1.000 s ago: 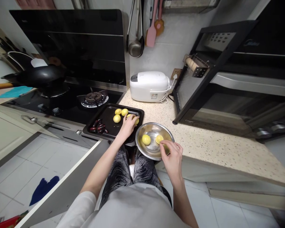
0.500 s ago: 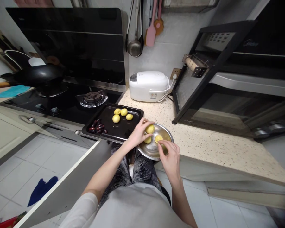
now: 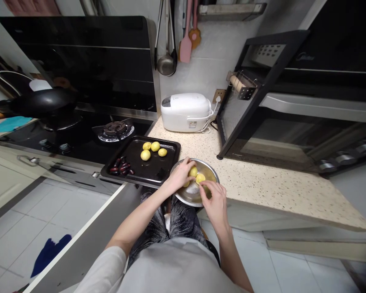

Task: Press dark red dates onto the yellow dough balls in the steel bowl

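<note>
Three yellow dough balls (image 3: 154,149) lie on the black baking tray (image 3: 167,162); more wait in the steel bowl (image 3: 212,171).
We judge the transfer partly done: right of the tray, on the bench (image 3: 262,183), our left hand (image 3: 179,176) curls its fingers round one ball in the bowl, while our right hand (image 3: 212,195) pinches another ball (image 3: 200,178) beside it.

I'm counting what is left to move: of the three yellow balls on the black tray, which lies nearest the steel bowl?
The right-hand yellow ball, nearest the steel bowl. The other two lie farther left on the black tray.
</note>
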